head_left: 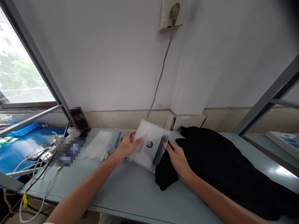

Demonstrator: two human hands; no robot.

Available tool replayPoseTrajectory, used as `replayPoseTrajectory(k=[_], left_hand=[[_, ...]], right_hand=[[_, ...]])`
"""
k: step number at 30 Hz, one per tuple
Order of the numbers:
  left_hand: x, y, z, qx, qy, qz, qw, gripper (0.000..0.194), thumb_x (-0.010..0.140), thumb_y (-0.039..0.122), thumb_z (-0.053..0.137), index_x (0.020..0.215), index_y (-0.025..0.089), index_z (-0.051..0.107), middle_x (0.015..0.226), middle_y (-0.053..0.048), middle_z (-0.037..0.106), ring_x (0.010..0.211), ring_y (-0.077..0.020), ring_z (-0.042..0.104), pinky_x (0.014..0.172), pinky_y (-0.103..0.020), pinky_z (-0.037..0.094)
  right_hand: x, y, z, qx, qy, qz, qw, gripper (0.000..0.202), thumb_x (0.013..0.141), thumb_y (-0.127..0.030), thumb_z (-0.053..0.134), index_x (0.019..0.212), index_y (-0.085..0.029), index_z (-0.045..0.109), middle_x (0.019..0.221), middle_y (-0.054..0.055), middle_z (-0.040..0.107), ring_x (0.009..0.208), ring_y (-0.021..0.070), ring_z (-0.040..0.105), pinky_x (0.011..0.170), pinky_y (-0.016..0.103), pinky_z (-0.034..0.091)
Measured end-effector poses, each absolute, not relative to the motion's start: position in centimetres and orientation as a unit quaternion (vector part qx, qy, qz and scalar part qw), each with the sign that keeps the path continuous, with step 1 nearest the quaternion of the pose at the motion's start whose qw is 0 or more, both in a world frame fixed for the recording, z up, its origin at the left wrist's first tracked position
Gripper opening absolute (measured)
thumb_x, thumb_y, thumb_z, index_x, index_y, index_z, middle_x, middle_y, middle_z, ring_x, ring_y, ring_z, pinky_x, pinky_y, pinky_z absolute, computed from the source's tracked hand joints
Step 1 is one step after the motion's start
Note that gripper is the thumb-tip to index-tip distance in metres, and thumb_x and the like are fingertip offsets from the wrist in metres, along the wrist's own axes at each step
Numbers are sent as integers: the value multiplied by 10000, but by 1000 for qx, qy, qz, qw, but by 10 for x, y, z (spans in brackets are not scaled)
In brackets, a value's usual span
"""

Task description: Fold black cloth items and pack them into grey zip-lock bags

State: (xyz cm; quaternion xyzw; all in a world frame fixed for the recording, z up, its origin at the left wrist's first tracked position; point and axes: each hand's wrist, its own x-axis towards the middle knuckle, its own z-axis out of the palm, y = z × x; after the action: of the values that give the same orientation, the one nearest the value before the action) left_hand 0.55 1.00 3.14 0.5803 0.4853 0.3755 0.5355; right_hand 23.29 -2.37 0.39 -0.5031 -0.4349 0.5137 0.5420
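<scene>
A translucent plastic bag (145, 154) with ROCKBROS lettering and a round logo is pinched in my left hand (126, 145), thumb on its face. At the bag's right edge my right hand (179, 160) is closed around black fabric (165, 175). A dark strip shows through the bag along that edge; I cannot tell how far the fabric reaches inside. My right fingertips are partly hidden. Below the right hand the fabric hangs onto the table. A larger black cloth (217, 158) lies spread to its right.
Left of my hands lie a grey ROCKBROS package (117, 141) and clear bags (99, 144). Cables (44, 157) tangle by the left frame post, near a blue tray (24, 128). A cord (162, 67) drops from the wall socket (171, 14) behind the table (130, 199).
</scene>
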Motion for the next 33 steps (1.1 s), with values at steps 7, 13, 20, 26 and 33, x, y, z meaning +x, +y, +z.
replayPoseTrajectory(k=[7,13,20,26,33], left_hand=[[5,8,31,676,387,286,557,485,895,620,693,1136,199,686,1069,-79,745,964,-242,697,810,-331,539],[13,3,27,676,385,292,556,509,811,613,781,1128,220,721,1096,-79,744,1016,-271,689,831,-336,536],[6,5,26,651,416,215,597,426,708,573,875,858,191,757,784,-38,695,752,-217,651,655,-298,472],[-1,11,36,620,483,337,518,408,760,562,844,885,184,752,913,-77,756,872,-264,711,731,-334,543],[-9,6,45,615,424,208,631,499,768,547,857,1114,195,777,1166,-114,767,1079,-296,725,918,-402,583]], right_hand=[[228,-21,-4,-458,-566,449,518,260,805,-441,796,1008,-278,808,1049,41,820,1189,360,671,1060,436,520],[230,-20,3,-414,-604,452,509,165,759,-291,829,922,-271,823,1057,62,813,1212,371,646,1130,465,447],[228,-26,6,-395,-646,470,453,146,842,-369,780,923,-259,832,1087,66,804,1138,372,673,1068,451,493],[247,-14,14,-449,-617,490,421,372,822,-536,789,1022,-223,791,1012,56,802,995,330,712,919,417,558],[262,-17,37,-357,-638,587,346,342,829,-471,814,1104,-268,818,1150,42,799,1143,330,693,1088,453,488]])
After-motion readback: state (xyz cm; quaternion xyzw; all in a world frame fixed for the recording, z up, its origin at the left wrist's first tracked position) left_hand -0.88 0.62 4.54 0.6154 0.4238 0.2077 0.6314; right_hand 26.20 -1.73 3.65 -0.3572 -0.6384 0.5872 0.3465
